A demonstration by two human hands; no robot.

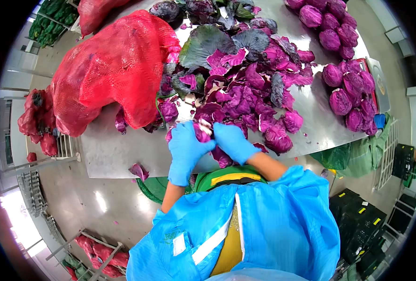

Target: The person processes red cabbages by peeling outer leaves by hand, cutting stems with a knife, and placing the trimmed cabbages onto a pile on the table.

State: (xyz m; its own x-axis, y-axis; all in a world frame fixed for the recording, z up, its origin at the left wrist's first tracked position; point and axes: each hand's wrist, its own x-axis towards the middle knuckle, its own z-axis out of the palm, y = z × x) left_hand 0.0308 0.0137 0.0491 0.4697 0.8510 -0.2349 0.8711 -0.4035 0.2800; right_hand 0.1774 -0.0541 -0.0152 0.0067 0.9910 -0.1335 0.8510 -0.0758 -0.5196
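Close to the table's front edge, a red cabbage (202,133) shows partly between my two blue-gloved hands, its pale stem end facing up. My left hand (187,147) is closed around its left side, with the thumb across the front. Against its right side my right hand (236,143) is curled; its fingertips are partly hidden. A purple leaf (223,158) hangs below my right hand. Just beyond my hands spreads a heap of loose purple leaves (238,100), with large dark green outer leaves (207,47) at its far side. Another cabbage (278,139) lies to the right.
A big red mesh sack (119,70) of cabbages covers the left of the steel table (119,157). Trimmed cabbages (353,84) are stacked along the right side. A green bin or bag rim (151,189) sits under the front edge. Black crates (358,220) stand at lower right.
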